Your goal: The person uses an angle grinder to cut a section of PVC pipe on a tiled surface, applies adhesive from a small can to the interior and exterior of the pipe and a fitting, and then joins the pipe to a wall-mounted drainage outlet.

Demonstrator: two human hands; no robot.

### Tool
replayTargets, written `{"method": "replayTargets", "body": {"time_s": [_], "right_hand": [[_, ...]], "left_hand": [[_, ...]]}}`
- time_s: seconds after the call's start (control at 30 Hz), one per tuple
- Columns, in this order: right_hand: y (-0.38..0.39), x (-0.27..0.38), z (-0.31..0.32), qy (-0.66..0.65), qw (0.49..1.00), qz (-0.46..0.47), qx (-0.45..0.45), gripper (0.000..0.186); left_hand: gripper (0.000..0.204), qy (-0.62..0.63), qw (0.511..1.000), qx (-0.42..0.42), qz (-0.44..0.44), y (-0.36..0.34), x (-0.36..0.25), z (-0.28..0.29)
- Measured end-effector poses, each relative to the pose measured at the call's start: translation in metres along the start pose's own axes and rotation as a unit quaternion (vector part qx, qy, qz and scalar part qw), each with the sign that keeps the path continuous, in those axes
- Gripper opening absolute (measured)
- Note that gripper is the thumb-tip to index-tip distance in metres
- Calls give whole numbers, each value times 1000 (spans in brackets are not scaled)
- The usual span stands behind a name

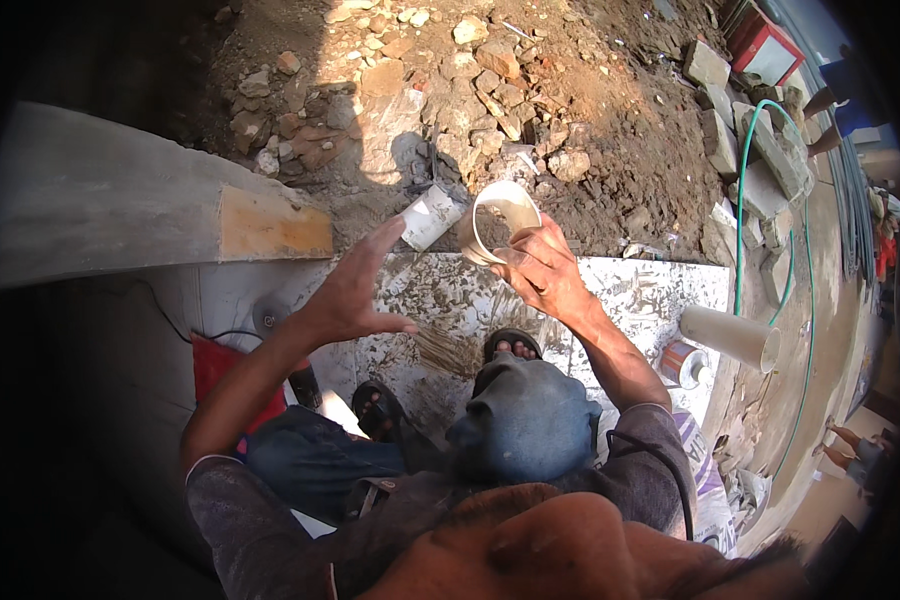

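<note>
In my right hand [547,268] is a short piece of white plastic pipe [475,236], a wide ring whose round opening shows. My fingers wrap its right side. My left hand [355,285] is raised to the left of the ring, fingers stretched out and thumb apart, with nothing in it. Just beyond the hands, a white pipe stub [432,218] sticks up at a tilt from the edge of the dirt. The ring is to the right of this stub; whether they touch I cannot tell.
A muddy white slab [620,290] lies under my feet. To the right are a loose pipe length [730,338], a can [683,364], a green hose [741,230] and concrete blocks [760,165]. A concrete beam [140,195] borders the left; rubble [495,60] covers the ground ahead.
</note>
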State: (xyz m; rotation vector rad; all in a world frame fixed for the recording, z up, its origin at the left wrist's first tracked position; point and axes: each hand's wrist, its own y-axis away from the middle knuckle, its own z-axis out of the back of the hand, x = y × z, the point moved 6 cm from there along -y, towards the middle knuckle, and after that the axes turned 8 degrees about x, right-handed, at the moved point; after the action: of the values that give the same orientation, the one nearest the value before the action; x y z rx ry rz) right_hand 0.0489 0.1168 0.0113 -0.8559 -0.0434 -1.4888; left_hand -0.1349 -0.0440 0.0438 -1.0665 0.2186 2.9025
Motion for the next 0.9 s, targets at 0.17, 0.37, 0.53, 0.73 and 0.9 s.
{"method": "replayTargets", "body": {"time_s": [0.17, 0.37, 0.53, 0.73, 0.9], "right_hand": [[7, 23, 15, -39, 996, -8, -77, 50], [20, -8, -12, -448, 869, -182, -102, 120], [24, -13, -17, -453, 862, -228, -20, 126], [23, -18, -21, -512, 821, -246, -56, 114], [23, -16, -23, -550, 790, -261, -73, 107]], "left_hand": [[119, 206, 974, -80, -50, -92, 1, -70], [113, 210, 964, -92, -135, -96, -12, -74], [115, 247, 955, -69, -148, -91, -11, -78], [116, 279, 949, -74, -129, -91, -14, -79], [105, 302, 950, -63, -53, -87, -17, -80]]}}
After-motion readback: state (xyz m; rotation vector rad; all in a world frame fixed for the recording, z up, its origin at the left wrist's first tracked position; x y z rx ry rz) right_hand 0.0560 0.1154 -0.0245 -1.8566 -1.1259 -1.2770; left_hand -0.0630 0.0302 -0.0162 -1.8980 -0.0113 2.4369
